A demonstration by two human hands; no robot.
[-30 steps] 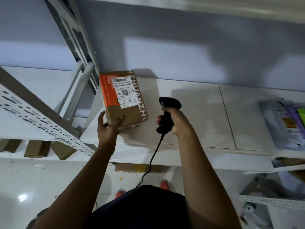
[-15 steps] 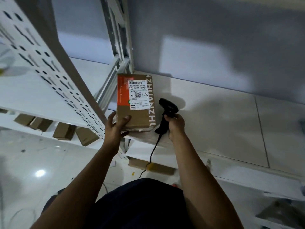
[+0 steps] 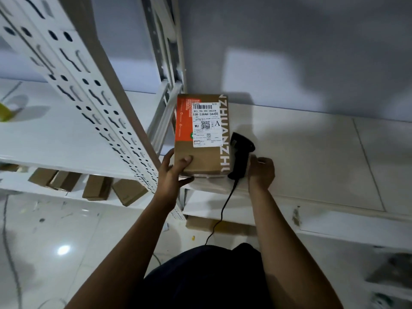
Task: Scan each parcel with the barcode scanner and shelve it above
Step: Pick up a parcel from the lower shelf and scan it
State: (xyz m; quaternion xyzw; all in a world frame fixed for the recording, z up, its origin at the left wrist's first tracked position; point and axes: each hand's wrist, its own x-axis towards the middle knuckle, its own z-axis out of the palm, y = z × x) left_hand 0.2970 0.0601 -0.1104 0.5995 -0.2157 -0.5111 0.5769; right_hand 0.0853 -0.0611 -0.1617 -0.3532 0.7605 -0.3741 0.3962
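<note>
A brown cardboard parcel (image 3: 200, 157) with an orange panel and a white barcode label lies flat on the white shelf (image 3: 312, 157), at its left end beside the upright post. My left hand (image 3: 174, 172) grips the parcel's near left corner, thumb on top. Just right of the parcel, my right hand (image 3: 262, 172) holds the black corded barcode scanner (image 3: 240, 152) by its handle, with the scanner's head close to the parcel's right edge.
A perforated white upright (image 3: 89, 90) slants across the left. Several small brown boxes (image 3: 95, 188) sit on a lower left shelf. A yellow-green object (image 3: 4, 111) lies at far left. The scanner's cable (image 3: 223, 210) hangs down. A flat box (image 3: 214, 226) lies below.
The view swung left and closer. The parcel stayed flat at the shelf's left end in my left hand; my right hand with the scanner moved in beside its right edge.
</note>
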